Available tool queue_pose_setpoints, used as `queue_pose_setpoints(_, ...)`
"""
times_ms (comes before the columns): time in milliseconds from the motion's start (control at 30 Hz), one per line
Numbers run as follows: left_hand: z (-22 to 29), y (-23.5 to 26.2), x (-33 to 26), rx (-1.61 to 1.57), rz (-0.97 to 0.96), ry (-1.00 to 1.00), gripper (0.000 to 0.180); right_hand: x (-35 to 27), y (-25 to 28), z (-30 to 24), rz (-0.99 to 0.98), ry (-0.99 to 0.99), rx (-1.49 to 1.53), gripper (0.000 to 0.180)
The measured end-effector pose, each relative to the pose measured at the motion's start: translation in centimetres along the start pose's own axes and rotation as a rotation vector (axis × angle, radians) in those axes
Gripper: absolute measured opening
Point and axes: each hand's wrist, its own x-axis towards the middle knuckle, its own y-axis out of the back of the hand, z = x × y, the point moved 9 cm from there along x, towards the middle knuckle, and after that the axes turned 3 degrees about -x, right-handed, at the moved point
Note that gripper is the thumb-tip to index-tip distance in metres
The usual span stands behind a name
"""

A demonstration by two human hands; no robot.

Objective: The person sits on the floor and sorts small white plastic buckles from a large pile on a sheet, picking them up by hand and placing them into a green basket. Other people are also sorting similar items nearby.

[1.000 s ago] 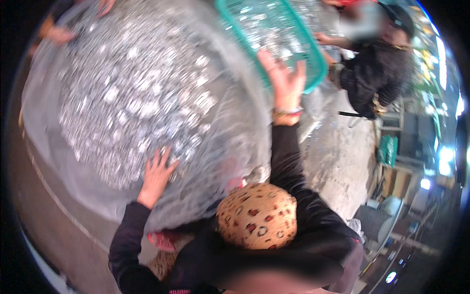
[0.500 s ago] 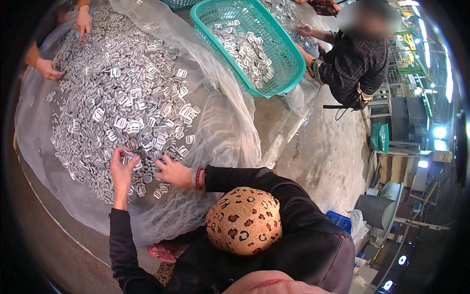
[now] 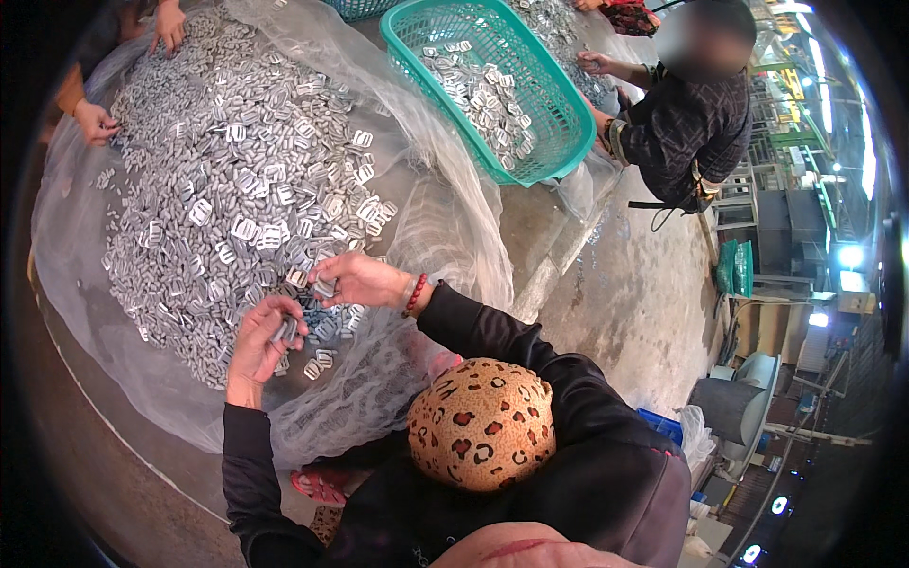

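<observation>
A broad heap of grey metal slotted buckles and small slug-like pieces (image 3: 204, 251) lies on a sheer white mesh sheet (image 3: 445, 222). Over the heap's near edge, my left hand (image 3: 254, 346) has its fingers curled round a few grey metal buckles (image 3: 286, 328). Just beyond it to the right is my right hand (image 3: 367, 280), thumb and fingers closed on a grey metal buckle (image 3: 325, 287) partly covered by the fingers. The two hands are close but apart. A few loose buckles (image 3: 318, 363) rest on the mesh below them.
A green plastic basket (image 3: 559, 161) holding more buckles stands beyond the mesh. At the far left another person's hands (image 3: 93, 121) work at the heap's edge. A person in dark clothes (image 3: 696, 133) is at the far right. My patterned knee covering (image 3: 481, 424) is near.
My right hand has risen off the heap and now holds a buckle. My left hand has moved slightly nearer and right, turning with its buckles. The view has shifted slightly.
</observation>
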Motion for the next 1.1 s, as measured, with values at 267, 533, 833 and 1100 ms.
queue_pose_setpoints(267,-8.9,-1.5,1.1,1.883,-0.138,-0.283,0.028,-3.3,9.1,-4.3,0.695,0.255,-1.060,0.028)
queue_pose_setpoints(533,-2.3,0.2,3.1,1.796,0.094,-0.512,0.016,-2.6,8.6,-1.1,0.435,0.231,-2.138,0.027)
queue_pose_setpoints(833,-2.1,-2.1,1.4,1.984,0.016,-0.380,0.019,-1.4,-2.4,-4.6,0.231,0.137,-1.139,0.015)
queue_pose_setpoints(1100,1.2,-3.0,0.9,1.870,0.147,-0.582,0.013,-6.7,4.8,-8.0,0.310,0.171,-0.249,0.006)
